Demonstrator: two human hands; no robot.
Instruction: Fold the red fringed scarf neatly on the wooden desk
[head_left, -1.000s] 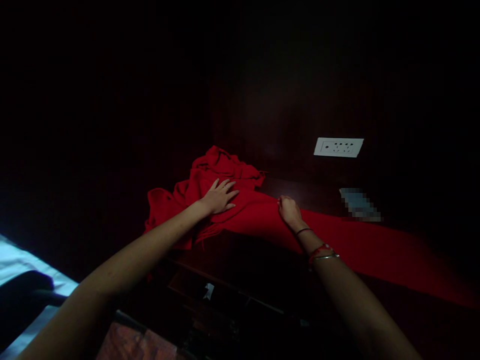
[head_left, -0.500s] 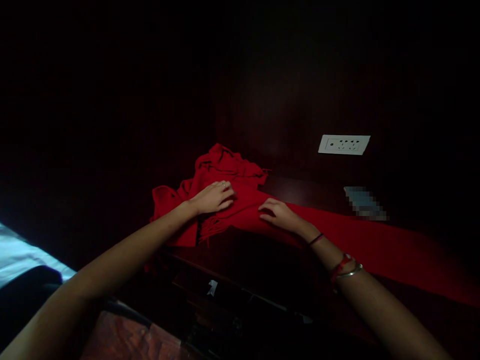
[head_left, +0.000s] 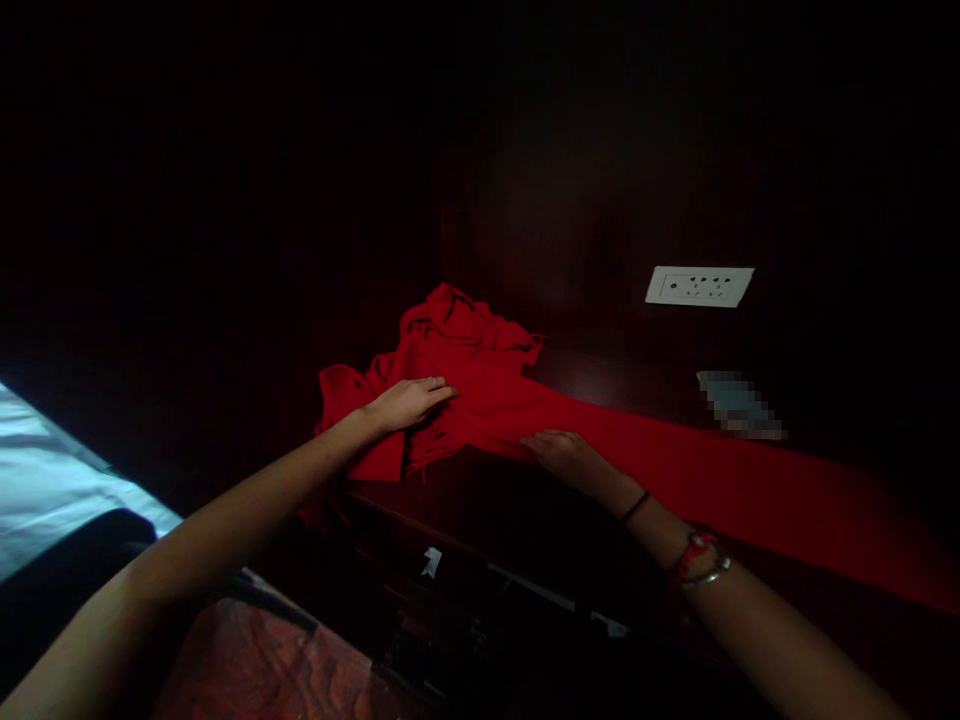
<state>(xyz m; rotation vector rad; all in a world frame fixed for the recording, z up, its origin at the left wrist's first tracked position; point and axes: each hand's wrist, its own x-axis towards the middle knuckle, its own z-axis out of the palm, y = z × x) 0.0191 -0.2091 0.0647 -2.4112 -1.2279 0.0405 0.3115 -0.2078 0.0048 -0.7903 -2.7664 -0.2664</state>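
Observation:
A red fringed scarf (head_left: 660, 465) runs along a dark wooden surface, spread out to the right and bunched up at its left end. My left hand (head_left: 412, 402), with a ring on one finger, pinches the cloth just above the fringe. At the scarf's near edge, my right hand (head_left: 566, 458) has its fingers closed on the fabric, though the fingertips are partly hidden in shadow. Between the two hands the cloth is slightly rumpled. Tassels hang below my left hand, close to the surface's front edge.
On the dark wall behind is a white socket plate (head_left: 700, 287). A blurred flat object (head_left: 741, 405) lies beyond the scarf at the right. Reddish patterned wood (head_left: 270, 665) shows at the bottom, and pale blue-white fabric (head_left: 52, 480) at the left.
My left hand has moved slightly left, and its fingers have closed on the scarf. My right hand has lowered onto the near edge and gripped it. The view has shifted a little.

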